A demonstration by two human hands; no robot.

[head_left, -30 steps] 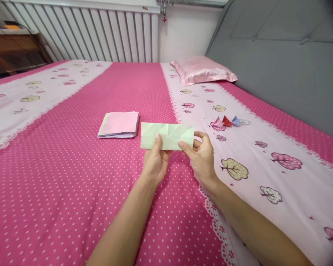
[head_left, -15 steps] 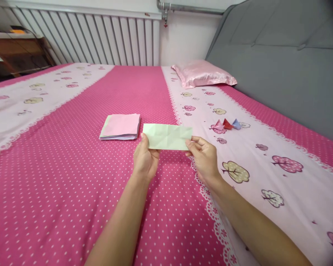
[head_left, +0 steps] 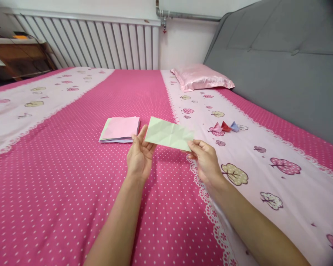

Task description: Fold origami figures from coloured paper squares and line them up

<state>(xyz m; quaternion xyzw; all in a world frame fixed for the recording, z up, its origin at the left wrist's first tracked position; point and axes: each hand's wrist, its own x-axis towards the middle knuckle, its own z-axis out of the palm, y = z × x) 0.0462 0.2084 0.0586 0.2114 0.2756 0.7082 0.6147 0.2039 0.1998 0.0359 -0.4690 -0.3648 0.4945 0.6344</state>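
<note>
A creased pale green paper strip (head_left: 169, 133) hangs in the air above the pink dotted bedspread (head_left: 72, 177). My right hand (head_left: 206, 161) pinches its right end between thumb and fingers. My left hand (head_left: 140, 155) is at the strip's left end with the fingers stretched out and the palm turned up, the fingertips touching or just under the paper's edge. Just left of that hand lies a stack of coloured square papers (head_left: 120, 129), pink sheet on top.
Three small folded paper shapes (head_left: 225, 127), pink, red and blue, lie on the pale band of the bedspread to the right. A pink satin pillow (head_left: 201, 76) rests by the grey headboard (head_left: 280, 70). A white radiator (head_left: 100, 40) and a wooden shelf (head_left: 19, 55) stand beyond the bed.
My left hand has let go of the strip's left end and opened its fingers. The strip has tilted, its left end raised, held by the right hand alone.
</note>
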